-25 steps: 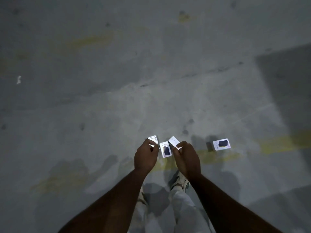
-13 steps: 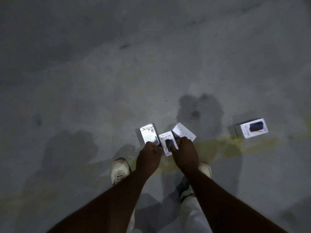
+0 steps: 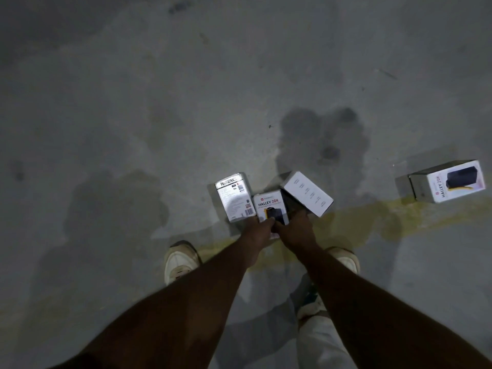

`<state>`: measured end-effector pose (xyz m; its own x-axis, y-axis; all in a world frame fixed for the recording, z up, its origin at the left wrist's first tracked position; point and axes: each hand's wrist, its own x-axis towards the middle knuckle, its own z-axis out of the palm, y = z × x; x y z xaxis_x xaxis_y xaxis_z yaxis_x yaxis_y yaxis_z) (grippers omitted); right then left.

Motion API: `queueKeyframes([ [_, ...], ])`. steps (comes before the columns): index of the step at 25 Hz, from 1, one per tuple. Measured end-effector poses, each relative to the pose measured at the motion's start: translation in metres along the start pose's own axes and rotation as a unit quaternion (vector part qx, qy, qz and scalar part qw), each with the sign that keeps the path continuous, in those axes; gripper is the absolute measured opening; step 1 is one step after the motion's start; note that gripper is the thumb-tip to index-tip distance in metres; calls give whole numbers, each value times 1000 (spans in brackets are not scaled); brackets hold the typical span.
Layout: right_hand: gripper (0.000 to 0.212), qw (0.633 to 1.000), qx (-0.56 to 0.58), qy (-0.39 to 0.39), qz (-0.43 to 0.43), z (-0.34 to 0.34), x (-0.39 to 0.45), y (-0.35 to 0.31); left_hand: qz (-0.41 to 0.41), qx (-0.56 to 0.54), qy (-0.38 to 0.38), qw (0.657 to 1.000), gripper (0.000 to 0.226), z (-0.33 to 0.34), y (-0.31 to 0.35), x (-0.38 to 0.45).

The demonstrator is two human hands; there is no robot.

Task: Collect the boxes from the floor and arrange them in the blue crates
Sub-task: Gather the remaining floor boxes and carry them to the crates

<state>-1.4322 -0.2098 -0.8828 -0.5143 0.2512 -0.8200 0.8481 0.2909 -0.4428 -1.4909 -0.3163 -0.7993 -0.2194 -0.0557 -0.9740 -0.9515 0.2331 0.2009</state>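
Both hands, left hand (image 3: 257, 231) and right hand (image 3: 292, 230), pinch 3 boxes (image 3: 270, 209) fanned together (freeing neither), 1 box (image 3: 450, 182) waiting on the floor (image 3: 133, 102).

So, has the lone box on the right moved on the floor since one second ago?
No. The lone box still lies just beyond the same yellow floor stripe; only the camera came closer.

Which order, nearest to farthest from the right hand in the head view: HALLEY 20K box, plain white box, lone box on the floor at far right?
From the right hand:
1. HALLEY 20K box, at its fingertips, centre.
2. Plain white box, just beyond, up and right.
3. Lone box, far right on the floor, apart.
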Motion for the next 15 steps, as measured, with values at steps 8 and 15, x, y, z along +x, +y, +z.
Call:
queueKeyframes([
  [8,26,982,185,-28,-2,-26,-85,-46,-2,-127,-67,990,29,-21,-13,-27],
  [15,19,990,135,-20,-39,-11,-96,-77,70,-198,-37,977,32,-81,1,-29],
])
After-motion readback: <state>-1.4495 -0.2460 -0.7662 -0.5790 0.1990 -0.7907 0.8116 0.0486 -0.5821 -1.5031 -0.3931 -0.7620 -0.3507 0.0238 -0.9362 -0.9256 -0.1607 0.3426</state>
